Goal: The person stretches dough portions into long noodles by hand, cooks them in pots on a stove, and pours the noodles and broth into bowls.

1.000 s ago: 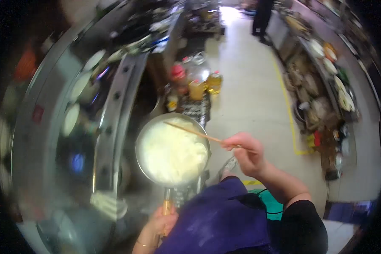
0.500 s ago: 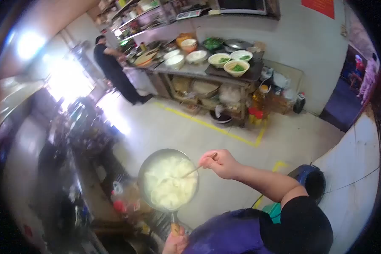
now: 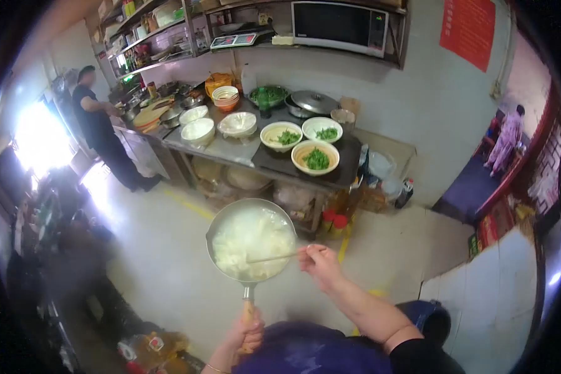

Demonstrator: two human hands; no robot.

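My left hand (image 3: 245,331) is wrapped round the wooden handle of a metal saucepan (image 3: 209,250), holding it above the floor. Cloudy liquid and pale, soft pieces that look like wontons (image 3: 265,235) fill the pan. From the right, my right hand (image 3: 320,264) grips thin wooden chopsticks (image 3: 275,257), their far ends down among the pale pieces. Beyond the pan, three bowls with green leaves stand on the counter: one at the front (image 3: 299,163), one on the left (image 3: 269,141) and one at the back (image 3: 332,126).
The steel counter (image 3: 230,153) also bears white bowls (image 3: 197,131), a lidded pan (image 3: 315,101) and a green bottle (image 3: 263,103). A microwave (image 3: 340,28) sits on the shelf above. Another person (image 3: 100,124) stands at the far left. A blue bin (image 3: 427,318) is at lower right.
My view has turned toward the counter, which now looks nearer. The saucepan has come along in my left hand, and the chopsticks have shifted left and lie flatter in it.
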